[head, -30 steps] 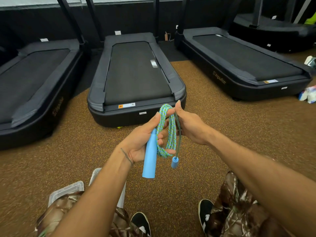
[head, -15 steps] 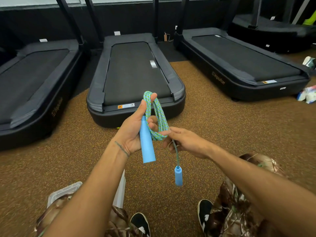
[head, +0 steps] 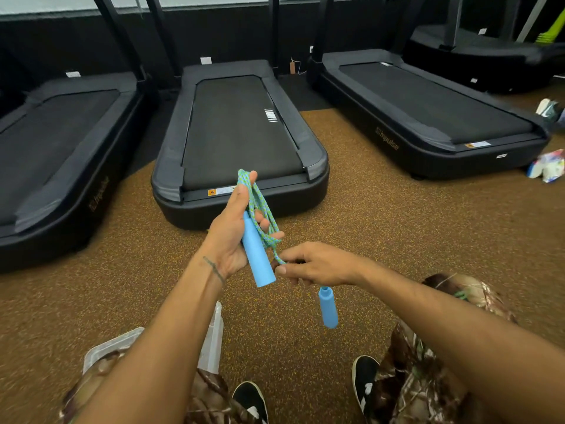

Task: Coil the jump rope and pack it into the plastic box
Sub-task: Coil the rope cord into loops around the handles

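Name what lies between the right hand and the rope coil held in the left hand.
In the head view, a short stretch of jump rope links the coil to the right hand, beside the blue handle gripped by the left hand.

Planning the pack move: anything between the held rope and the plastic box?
No foreign object visible. The rope is in the left hand; the plastic box sits on the floor below, partly covered in view by the left forearm and a knee. Its opening is hidden.

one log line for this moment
phase: coiling | left hand: holds rope coil plus handle | right hand: pinches rope tail, second handle dangling | plastic box: on floor
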